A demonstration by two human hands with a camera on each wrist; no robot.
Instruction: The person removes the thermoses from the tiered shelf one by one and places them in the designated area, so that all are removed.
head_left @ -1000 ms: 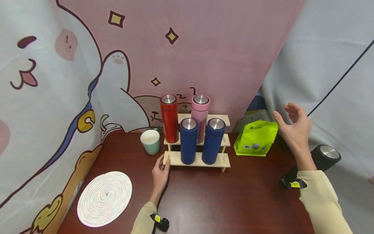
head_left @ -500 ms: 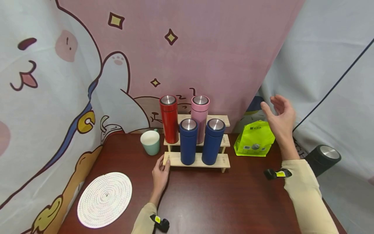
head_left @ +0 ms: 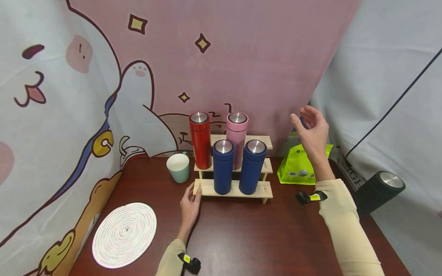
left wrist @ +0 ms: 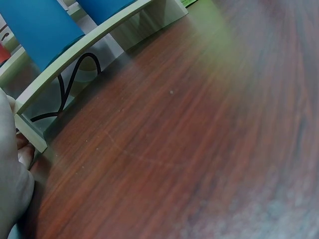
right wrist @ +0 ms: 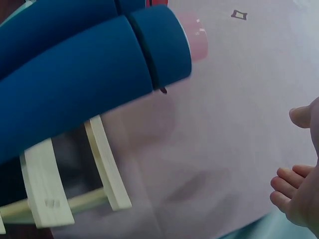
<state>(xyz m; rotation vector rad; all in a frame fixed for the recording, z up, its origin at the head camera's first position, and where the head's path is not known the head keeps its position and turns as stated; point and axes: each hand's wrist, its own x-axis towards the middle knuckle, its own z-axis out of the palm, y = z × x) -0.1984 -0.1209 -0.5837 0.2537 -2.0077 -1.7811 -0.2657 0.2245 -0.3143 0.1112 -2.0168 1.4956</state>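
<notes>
A stepped wooden rack (head_left: 207, 187) stands on the dark red table. My left hand (head_left: 190, 205) holds the left end of its lowest step, thumb on top. In the left wrist view, fingers show around the rack's end leg (left wrist: 32, 134). Two blue thermos bottles (head_left: 223, 168) (head_left: 253, 168) stand upright on that step. Behind them, a red thermos bottle (head_left: 201, 142) and a pink thermos bottle (head_left: 237, 132) stand one step higher. My right hand (head_left: 314, 134) is raised with nothing in it, fingers relaxed and thumb apart, right of the bottles and partly in front of a green bag.
The bright green bag (head_left: 293, 166) sits right of the rack. Beyond the right forearm stands a black thermos bottle (head_left: 380, 193). To the rack's left is a mint mug (head_left: 179, 172), with a round white woven mat (head_left: 124, 234) nearer. Printed cloth (head_left: 262, 57) hangs behind.
My right hand has moved left in the air, from beyond the green bag to partly in front of it. The left hand, rack and bottles have stayed put.
</notes>
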